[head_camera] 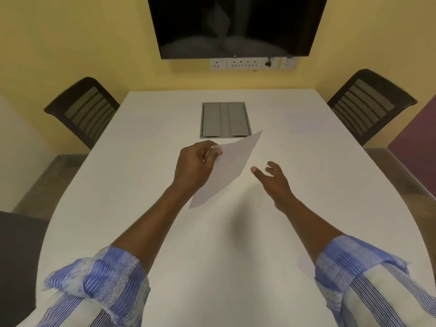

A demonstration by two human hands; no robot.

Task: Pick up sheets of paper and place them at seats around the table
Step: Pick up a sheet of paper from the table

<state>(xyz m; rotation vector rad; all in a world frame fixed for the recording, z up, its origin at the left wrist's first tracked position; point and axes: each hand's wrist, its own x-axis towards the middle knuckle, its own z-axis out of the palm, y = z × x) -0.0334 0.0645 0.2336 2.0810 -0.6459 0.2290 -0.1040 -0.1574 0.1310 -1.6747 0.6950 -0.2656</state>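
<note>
White meeting table (165, 232) lies below a light, limp sheet of paper (226, 168), pinched at one edge by the left hand (195, 166); the right hand (273, 180), spread and empty, should support its sagging side.

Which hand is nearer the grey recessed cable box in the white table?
Left. The left hand, pinching a white paper sheet, sits just below the grey cable box; the open right hand is farther back, rightward.

Soft, even indoor light, wide-angle view

We see pale light on the white table (141, 161), a faint blurred shadow beneath the sheet of paper (226, 168), dim reflections in the dark wall screen (236, 24), overall softness, and table edges and chairs bowing outward toward the frame's edges.
</note>
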